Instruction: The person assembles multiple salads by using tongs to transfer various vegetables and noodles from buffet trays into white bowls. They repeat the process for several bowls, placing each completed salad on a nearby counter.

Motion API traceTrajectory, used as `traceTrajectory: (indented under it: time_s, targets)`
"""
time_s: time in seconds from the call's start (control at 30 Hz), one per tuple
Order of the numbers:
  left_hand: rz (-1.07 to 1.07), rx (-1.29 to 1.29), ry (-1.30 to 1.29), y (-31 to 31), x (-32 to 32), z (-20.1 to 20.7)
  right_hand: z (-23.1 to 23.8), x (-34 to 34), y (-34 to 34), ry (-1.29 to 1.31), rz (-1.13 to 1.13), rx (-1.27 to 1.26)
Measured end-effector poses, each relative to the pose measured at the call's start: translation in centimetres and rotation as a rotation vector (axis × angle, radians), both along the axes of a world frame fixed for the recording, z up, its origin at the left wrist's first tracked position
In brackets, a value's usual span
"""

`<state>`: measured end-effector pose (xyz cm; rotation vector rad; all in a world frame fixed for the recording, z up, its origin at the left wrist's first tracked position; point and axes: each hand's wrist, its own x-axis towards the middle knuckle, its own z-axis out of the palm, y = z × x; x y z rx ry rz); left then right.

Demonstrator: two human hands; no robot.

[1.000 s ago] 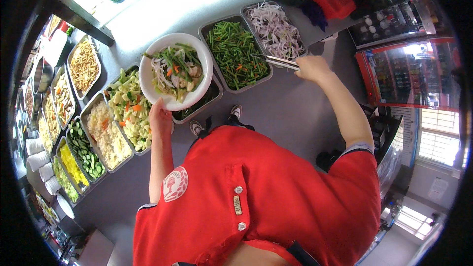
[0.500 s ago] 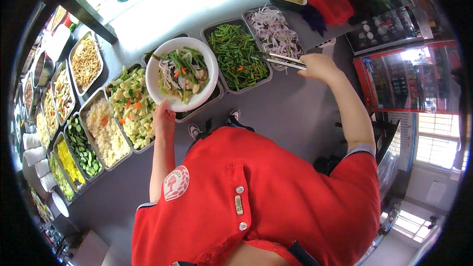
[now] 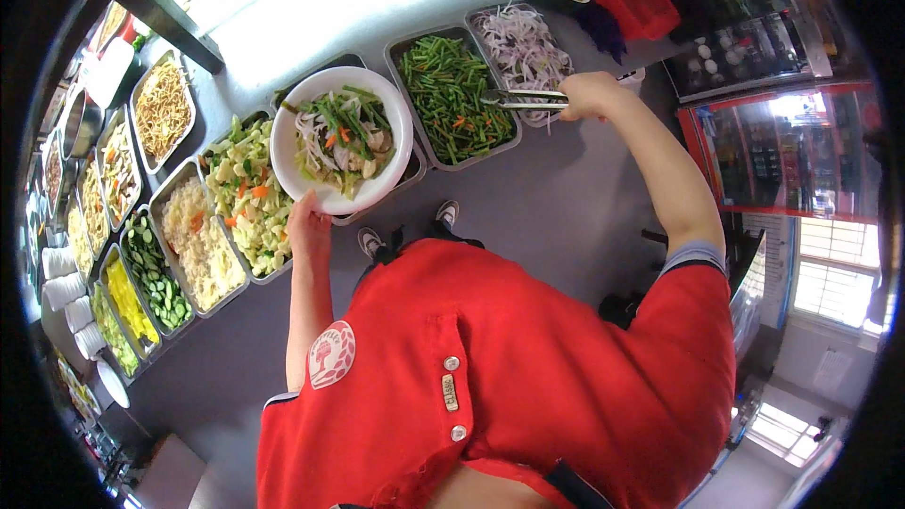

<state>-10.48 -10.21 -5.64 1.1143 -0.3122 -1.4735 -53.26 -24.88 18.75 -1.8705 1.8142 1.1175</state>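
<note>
My left hand (image 3: 309, 229) is closed on the near rim of a white bowl (image 3: 403, 179), tilted toward me above the trays. Sliced onion, green stalks, carrot bits and pale pieces lie in the bowl (image 3: 283, 165). My right hand (image 3: 592, 97) grips metal tongs (image 3: 537, 100), whose tips reach over the right side of a tray of cut green stalks with carrot bits (image 3: 452, 94). Whether the tips hold any food I cannot make out. Behind the tongs is a tray of sliced purple onion (image 3: 524, 49). A tray of mixed cabbage and carrot (image 3: 250, 198) sits left of the bowl.
More food trays run along the counter (image 3: 311, 24) at left, among them pale shredded food (image 3: 203, 236), cucumber slices (image 3: 156, 273) and noodles (image 3: 162, 113). Stacked white bowls (image 3: 66, 290) stand at far left. A red basket (image 3: 633, 0) sits at the back right, beside a glass-front cabinet (image 3: 792, 146).
My right hand has moved a little left and up, bringing the tong tips farther over the green stalks. The bowl has shifted slightly left in my left hand.
</note>
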Motion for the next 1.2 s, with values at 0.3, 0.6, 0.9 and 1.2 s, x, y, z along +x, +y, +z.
traceTrajectory:
  time_s: [0.3,0.6,0.9,1.2]
  targets:
    - [0.083,0.09,0.177,0.0,-0.3,2.8,-1.4,-1.9,-0.5,0.017,0.132,-0.044]
    - [0.009,0.043,0.076,-1.0,-0.1,0.5,7.5,-1.0,1.9,-0.176,-0.104,-0.09]
    - [-0.176,-0.073,-0.256,-1.7,0.6,-2.0,8.6,7.7,5.7,-0.636,-0.18,-0.069]
    - [-0.079,0.007,0.053,-1.7,1.4,3.0,5.6,9.9,7.9,-0.619,-0.031,-0.267]
